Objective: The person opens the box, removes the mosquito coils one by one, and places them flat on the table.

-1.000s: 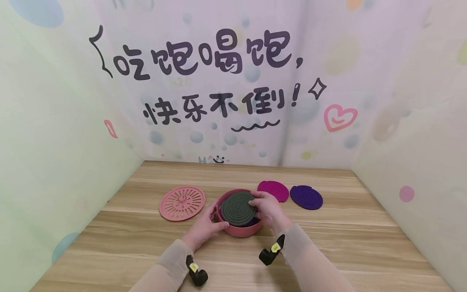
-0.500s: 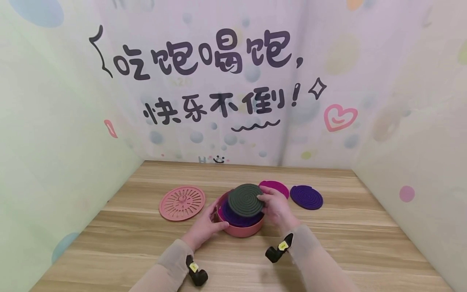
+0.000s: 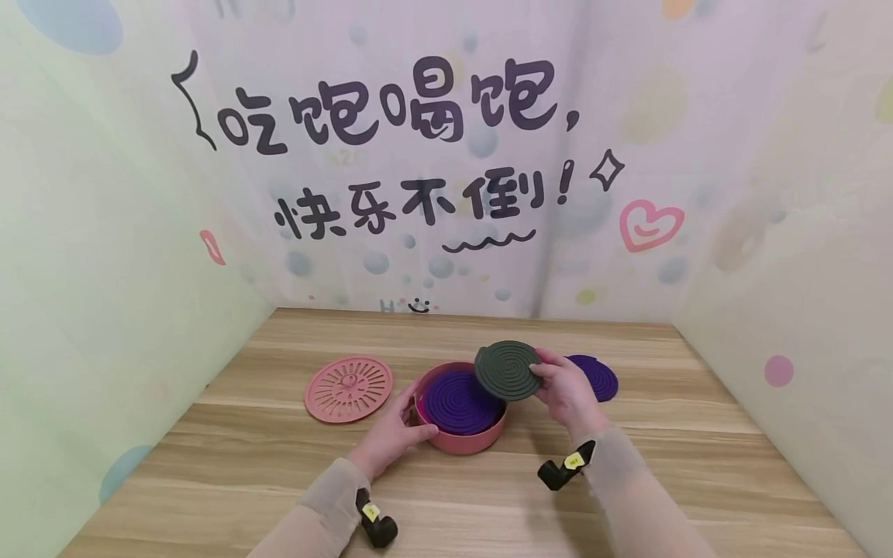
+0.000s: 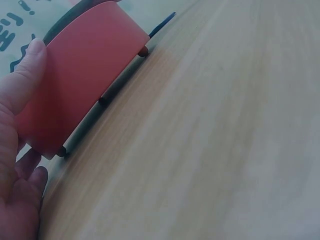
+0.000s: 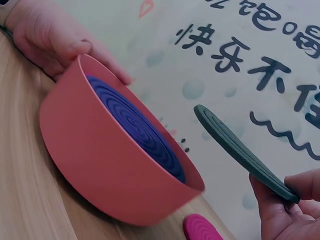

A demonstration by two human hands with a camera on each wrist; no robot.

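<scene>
Bowl's underside: the left wrist view alone shows small feet [image 4: 143,51] beneath the pink bowl [image 3: 466,442].
Magenta disc [image 5: 201,228]: on the desk [image 3: 663,465] in the right wrist view; the green disc [image 3: 508,370] covers its place in the head view.
Right hand [image 3: 567,389]: grip pinching the green disc's right edge, the disc reaching left, raised apart from the bowl.
Left hand [image 3: 391,435]: grip holding the bowl's left side.
Bowl's contents: purple disc [image 3: 460,401], magenta showing along its left edge.
</scene>
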